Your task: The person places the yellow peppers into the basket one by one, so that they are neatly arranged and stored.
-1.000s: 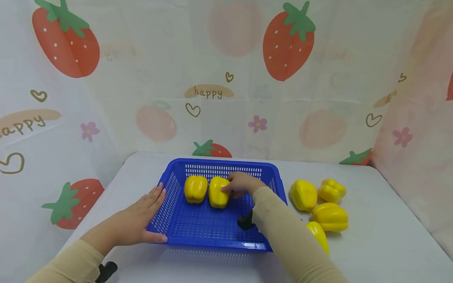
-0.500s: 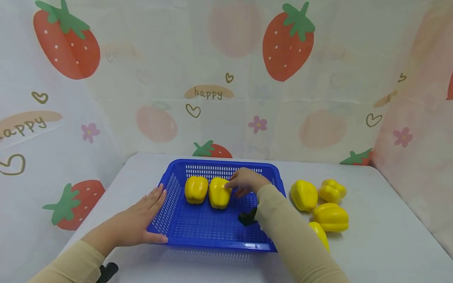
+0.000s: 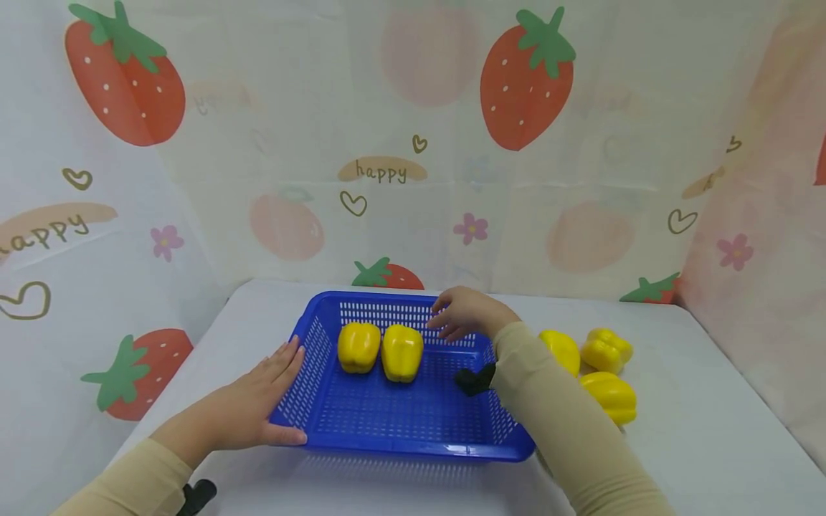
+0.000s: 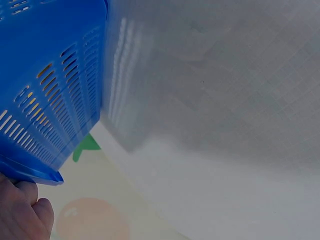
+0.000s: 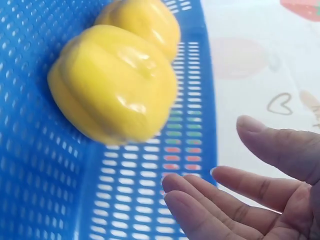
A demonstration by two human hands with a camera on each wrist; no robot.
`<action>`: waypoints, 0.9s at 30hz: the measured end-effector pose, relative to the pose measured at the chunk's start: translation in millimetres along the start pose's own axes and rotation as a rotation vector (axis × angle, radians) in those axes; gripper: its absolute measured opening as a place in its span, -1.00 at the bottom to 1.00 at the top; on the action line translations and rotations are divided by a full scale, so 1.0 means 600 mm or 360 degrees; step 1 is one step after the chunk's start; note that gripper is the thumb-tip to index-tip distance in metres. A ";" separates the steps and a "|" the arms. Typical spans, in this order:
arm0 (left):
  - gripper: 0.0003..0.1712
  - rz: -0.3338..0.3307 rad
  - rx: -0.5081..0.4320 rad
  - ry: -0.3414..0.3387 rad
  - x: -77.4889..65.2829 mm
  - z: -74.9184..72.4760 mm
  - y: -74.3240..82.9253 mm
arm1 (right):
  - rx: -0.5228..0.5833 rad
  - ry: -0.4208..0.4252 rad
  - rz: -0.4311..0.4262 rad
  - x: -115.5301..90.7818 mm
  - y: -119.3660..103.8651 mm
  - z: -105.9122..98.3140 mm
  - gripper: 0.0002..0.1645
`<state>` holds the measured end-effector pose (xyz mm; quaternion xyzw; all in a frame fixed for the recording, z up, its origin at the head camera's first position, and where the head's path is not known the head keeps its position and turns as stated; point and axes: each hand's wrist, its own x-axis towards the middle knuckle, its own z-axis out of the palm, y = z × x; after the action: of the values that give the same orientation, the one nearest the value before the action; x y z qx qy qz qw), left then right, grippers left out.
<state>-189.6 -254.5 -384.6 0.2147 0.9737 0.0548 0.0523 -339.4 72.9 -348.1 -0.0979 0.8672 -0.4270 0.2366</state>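
Head view: the left hand [image 3: 252,401] lies with straight fingers along the blue basket's [image 3: 413,451] nine o'clock side, thumb near its front corner, presumably steadying it. The right hand [image 3: 474,313], fingers loosely parted and holding nothing, hovers around one o'clock, apart from the peppers. Inside, one yellow pepper [image 3: 358,347] sits towards ten o'clock and a second pepper [image 3: 402,354] towards twelve, perhaps set close to save room. Three loose peppers [image 3: 606,350] cluster on the worktop [image 3: 716,408] beyond three o'clock, seemingly for easy reach.

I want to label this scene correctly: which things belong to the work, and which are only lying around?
Likely in the work:
blue basket, touched by the left hand
two yellow peppers inside
three yellow peppers beside the basket

Only surroundings:
table
printed backdrop
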 end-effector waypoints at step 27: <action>0.37 0.0018 0.0033 -0.0003 -0.001 -0.003 0.002 | -0.0166 0.0010 -0.0314 -0.139 0.029 -0.086 -0.56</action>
<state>-188.9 -253.9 -382.6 0.2209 0.9729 0.0448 0.0507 -292.0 150.4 -307.5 -0.1938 0.8751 -0.4028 0.1852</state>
